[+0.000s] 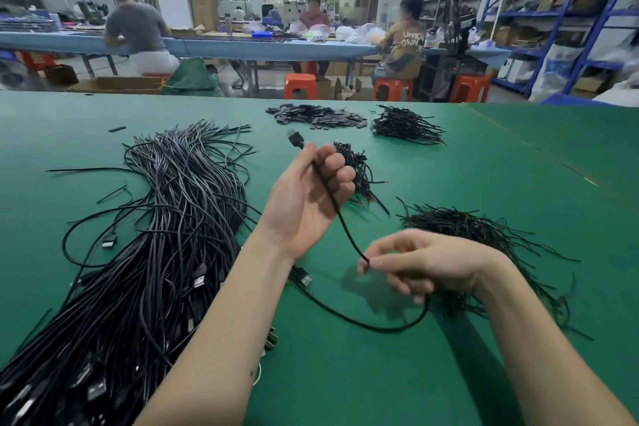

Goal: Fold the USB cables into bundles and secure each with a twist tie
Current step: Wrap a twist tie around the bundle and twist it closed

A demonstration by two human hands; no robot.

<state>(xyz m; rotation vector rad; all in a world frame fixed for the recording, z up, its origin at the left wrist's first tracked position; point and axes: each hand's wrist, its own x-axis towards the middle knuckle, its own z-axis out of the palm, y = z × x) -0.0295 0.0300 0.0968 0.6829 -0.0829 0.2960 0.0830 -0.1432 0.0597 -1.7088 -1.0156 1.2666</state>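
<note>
Head view: we hold our left hand (pixel 304 197) raised, palm toward us, fingers curled round a black USB cable (pixel 340 221) just below its plug (pixel 295 139), which sticks up past the fingertips. Our right hand (pixel 425 263) sits lower and nearer, wrist bent, thumb and forefinger pinching the same cable further along; from there it loops down over the green table (pixel 518 166). A big heap of loose cables (pixel 166 235) lies left of our forearm, twist ties (pixel 463 228) behind our right hand.

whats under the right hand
Under the right hand, a pile of twist ties lies on the green table. The pile's middle is covered.
</note>
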